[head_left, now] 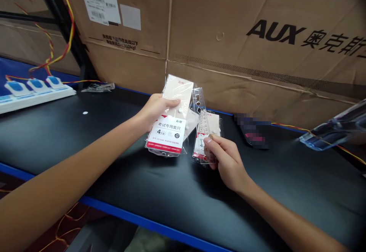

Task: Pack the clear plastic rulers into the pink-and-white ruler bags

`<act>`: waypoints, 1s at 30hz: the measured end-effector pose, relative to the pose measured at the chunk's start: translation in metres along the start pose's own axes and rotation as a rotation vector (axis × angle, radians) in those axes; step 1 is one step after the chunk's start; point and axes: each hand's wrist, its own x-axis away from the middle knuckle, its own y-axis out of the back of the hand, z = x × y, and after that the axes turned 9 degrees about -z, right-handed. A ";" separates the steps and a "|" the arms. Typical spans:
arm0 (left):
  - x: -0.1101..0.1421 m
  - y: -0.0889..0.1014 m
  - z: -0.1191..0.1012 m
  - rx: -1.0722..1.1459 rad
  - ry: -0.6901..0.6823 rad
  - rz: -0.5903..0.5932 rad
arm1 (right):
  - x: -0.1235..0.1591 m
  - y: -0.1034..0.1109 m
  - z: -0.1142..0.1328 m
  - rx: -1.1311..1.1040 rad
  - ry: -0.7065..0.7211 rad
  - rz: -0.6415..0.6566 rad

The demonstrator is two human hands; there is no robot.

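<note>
My left hand (156,109) is closed around a flat clear packet of rulers (170,124) with a white and red printed label, held upright above the black table (85,141). My right hand (225,162) pinches a second clear ruler packet (204,128) by its lower end, thumb on top. This second packet stands just right of the first, and the two nearly touch. Both packets hover over the middle of the table, in front of the cardboard boxes.
Large brown cardboard boxes (257,53) form a wall behind the table. A white strip with blue buttons (31,90) and red-yellow wires lies at the far left. A clear plastic item (334,128) juts in from the right. A dark object (254,134) lies behind my right hand.
</note>
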 end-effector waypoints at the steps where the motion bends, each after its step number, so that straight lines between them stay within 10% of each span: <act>1: -0.001 0.001 0.000 0.007 0.004 0.003 | 0.000 0.000 -0.001 -0.005 -0.003 -0.001; 20: -0.001 0.006 0.001 -0.059 -0.021 0.155 | -0.007 -0.001 0.000 -0.231 -0.168 -0.035; 30: 0.006 -0.001 0.000 -0.224 -0.420 0.094 | -0.008 -0.001 -0.003 -0.334 -0.258 -0.014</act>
